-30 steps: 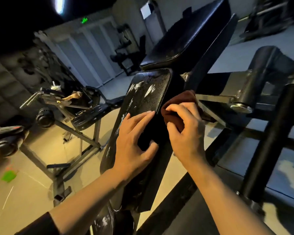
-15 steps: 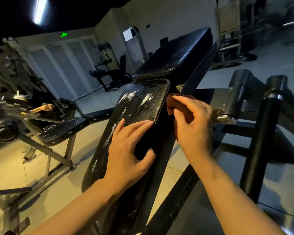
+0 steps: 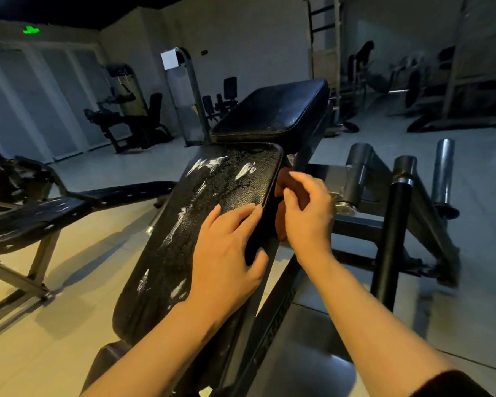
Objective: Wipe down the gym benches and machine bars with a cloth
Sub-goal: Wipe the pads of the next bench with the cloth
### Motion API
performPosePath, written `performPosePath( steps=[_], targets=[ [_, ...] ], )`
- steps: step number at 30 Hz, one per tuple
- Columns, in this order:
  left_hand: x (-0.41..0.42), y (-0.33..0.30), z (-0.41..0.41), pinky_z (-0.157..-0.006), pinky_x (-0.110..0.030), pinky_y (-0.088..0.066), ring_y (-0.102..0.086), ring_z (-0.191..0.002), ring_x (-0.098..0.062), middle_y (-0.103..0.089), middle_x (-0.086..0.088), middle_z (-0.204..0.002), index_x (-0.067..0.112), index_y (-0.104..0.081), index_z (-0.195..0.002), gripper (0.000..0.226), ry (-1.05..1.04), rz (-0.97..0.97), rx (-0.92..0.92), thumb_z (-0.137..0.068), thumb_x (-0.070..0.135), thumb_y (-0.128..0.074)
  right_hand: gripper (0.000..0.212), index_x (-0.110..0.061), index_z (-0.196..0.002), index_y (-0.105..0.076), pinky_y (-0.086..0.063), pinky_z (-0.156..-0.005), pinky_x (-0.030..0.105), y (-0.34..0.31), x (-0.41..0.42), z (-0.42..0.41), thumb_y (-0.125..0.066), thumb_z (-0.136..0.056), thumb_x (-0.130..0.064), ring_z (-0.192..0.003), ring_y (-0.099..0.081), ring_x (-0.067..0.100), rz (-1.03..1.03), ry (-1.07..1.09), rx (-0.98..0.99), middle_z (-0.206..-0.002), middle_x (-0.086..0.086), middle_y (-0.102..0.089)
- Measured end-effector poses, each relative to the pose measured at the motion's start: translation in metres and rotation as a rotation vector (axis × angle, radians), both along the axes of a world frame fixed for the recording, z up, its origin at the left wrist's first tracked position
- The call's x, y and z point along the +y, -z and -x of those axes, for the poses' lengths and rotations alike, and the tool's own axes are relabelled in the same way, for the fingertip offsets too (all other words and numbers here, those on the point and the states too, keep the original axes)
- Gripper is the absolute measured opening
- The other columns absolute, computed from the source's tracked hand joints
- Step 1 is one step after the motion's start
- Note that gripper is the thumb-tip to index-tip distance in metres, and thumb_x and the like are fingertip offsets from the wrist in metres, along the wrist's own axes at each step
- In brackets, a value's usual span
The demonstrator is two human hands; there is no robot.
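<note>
Head view showed the left hand [image 3: 226, 253] flat on the pad [image 3: 212, 202], fingers straight and together. The right hand [image 3: 307, 216] pressed a cloth [image 3: 291, 183] against the pad's side edge, fingers curled around it.

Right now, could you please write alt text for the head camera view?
A left hand rests flat on a foam-streaked black bench pad while the right hand holds a brown cloth against its edge, in a dim gym.
</note>
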State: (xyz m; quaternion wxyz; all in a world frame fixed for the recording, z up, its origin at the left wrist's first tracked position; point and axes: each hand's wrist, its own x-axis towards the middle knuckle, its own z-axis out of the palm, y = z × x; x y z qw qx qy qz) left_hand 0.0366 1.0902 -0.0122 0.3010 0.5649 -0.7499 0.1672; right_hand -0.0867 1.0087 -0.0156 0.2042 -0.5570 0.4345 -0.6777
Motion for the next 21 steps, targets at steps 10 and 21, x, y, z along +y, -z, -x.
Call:
performPosePath(
  steps=[10,21],
  targets=[
    [0.011,-0.001,0.025,-0.105,-0.031,-0.031,-0.052,-0.119,-0.018,-0.056,0.001,-0.135,0.016,-0.052,-0.138,0.061,-0.160,-0.022,0.029,-0.081,0.038,-0.059,0.037,-0.014,-0.129,-0.060,-0.044,-0.103,0.033,-0.031,-0.009,0.021,-0.061,-0.092,-0.009,-0.117,-0.054,0.016,-0.083,-0.140,0.035,-0.126,0.003,-0.059],
    [0.013,0.008,0.054,-0.116,-0.030,0.006,-0.026,-0.142,-0.011,-0.031,0.004,-0.155,0.020,-0.031,-0.150,0.067,-0.295,0.011,0.138,-0.090,0.038,-0.056,0.039,-0.017,-0.130,-0.058,-0.043,-0.093,0.020,-0.035,-0.010,0.033,-0.060,-0.092,-0.007,-0.119,-0.052,0.017,-0.103,-0.174,0.086,-0.128,0.003,-0.057]
  ],
)
